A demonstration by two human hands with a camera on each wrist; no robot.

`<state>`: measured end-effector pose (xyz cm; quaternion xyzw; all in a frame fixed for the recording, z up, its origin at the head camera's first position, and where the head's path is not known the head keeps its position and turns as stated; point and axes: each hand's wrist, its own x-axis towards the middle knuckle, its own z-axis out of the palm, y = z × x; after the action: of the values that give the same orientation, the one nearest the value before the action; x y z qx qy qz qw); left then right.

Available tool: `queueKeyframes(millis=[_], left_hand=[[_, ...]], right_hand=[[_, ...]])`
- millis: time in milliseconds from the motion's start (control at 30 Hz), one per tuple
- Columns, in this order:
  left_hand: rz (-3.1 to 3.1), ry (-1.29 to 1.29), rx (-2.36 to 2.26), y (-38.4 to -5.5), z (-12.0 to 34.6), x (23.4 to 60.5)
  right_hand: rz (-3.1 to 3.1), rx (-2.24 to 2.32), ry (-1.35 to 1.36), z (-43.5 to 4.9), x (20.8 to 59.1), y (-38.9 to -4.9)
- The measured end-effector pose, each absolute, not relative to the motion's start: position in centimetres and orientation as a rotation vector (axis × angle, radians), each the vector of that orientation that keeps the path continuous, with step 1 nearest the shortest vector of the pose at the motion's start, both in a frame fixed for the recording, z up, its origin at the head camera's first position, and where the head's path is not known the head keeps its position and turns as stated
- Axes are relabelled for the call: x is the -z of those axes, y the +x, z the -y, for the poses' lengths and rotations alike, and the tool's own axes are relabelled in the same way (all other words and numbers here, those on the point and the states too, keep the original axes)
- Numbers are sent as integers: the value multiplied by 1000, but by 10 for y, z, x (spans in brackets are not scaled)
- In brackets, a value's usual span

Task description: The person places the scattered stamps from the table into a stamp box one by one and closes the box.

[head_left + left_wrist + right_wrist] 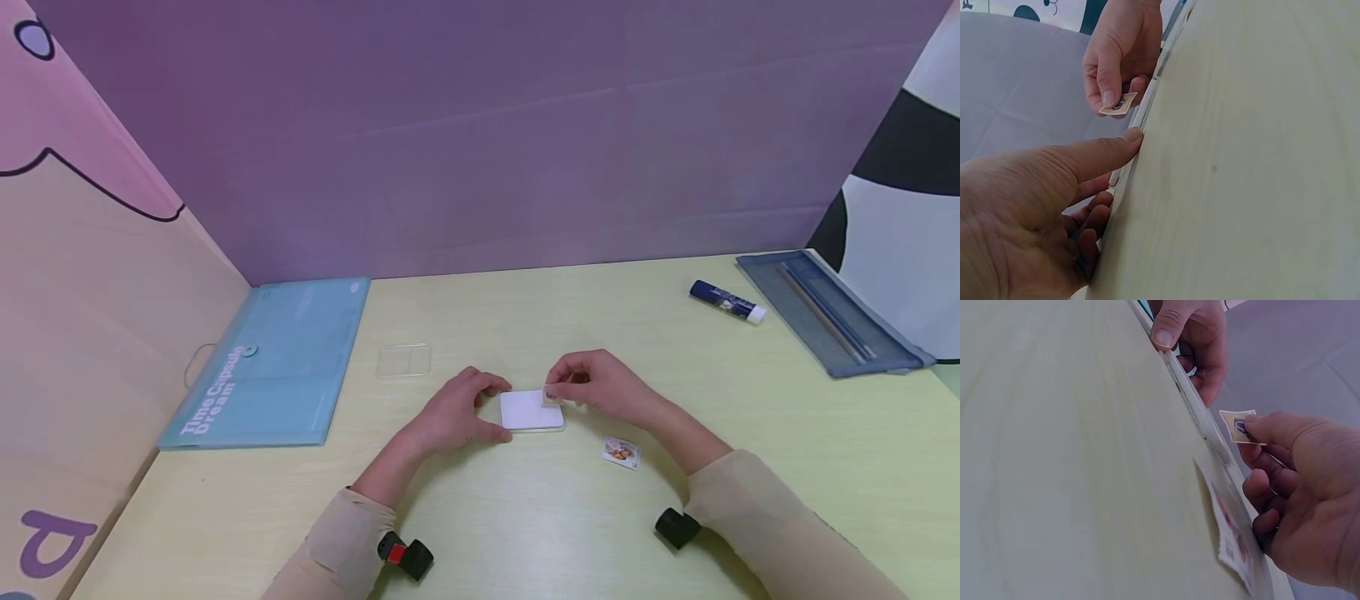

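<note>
A white rectangular card stack (pixel 525 410), with what looks like a clear rim, lies flat on the table between the hands. My left hand (pixel 465 412) grips its left end, thumb at the near corner and index finger at the far corner. Between thumb and fingers, my right hand (pixel 596 385) pinches a small tan postage stamp (pixel 1233 428) with a dark print, held over the card's right end. A second stamp (pixel 622 452) with a colourful picture lies on the table, nearer the body, below the right hand; in the right wrist view it appears edge-on and slightly curled.
A clear plastic lid-like piece (pixel 403 361) lies left of the card. Farther left is a blue document folder (pixel 285 367). At the back right are a dark blue glue stick (pixel 726 302) with a white end and a translucent blue pouch (pixel 810 308).
</note>
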<state>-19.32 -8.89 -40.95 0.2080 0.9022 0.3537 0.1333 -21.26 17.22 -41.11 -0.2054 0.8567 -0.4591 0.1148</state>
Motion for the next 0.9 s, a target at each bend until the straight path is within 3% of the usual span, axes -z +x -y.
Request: queueKeyframes(millis=[900], left_hand=[[-2605, 598, -1042, -194, 90, 411]], right_hand=[[-2463, 1347, -638, -165, 412, -211]])
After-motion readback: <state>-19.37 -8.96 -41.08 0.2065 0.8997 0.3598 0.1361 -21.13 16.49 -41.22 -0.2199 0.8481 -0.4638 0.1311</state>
